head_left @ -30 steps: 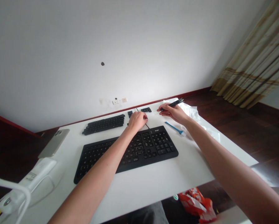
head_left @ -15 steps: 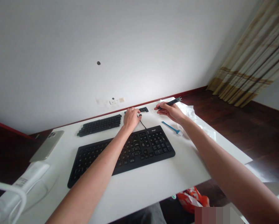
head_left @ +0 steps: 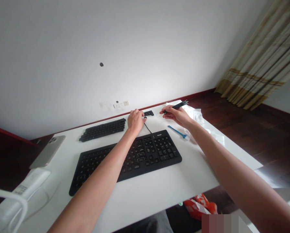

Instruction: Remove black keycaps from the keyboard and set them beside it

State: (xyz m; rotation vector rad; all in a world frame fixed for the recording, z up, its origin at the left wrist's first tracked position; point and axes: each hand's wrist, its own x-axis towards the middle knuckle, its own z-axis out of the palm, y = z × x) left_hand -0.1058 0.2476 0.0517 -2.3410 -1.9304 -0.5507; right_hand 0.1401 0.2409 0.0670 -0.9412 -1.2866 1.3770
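Observation:
A black keyboard point(head_left: 135, 158) lies across the middle of the white table point(head_left: 159, 191). Behind it sits a long block of loose black keycaps point(head_left: 102, 129) and a small group of keycaps point(head_left: 148, 113). My left hand point(head_left: 135, 120) rests behind the keyboard among the small keycaps, fingers curled down; what they hold is hidden. My right hand point(head_left: 175, 115) is closed on a black pen-like tool point(head_left: 177, 105), its tip pointing left near a small pale piece on the table. A blue brush point(head_left: 177, 132) lies just right of the keyboard.
A phone point(head_left: 48, 152) lies face down at the table's left. White gear point(head_left: 21, 191) sits at the near left corner. Crumpled white plastic point(head_left: 198, 118) lies at the far right. An orange bag point(head_left: 199, 205) is under the table's front edge. The wall is close behind.
My left hand has moved back and left, from the keyboard's top edge to the small keycaps behind it. My right hand has kept hold of the black tool.

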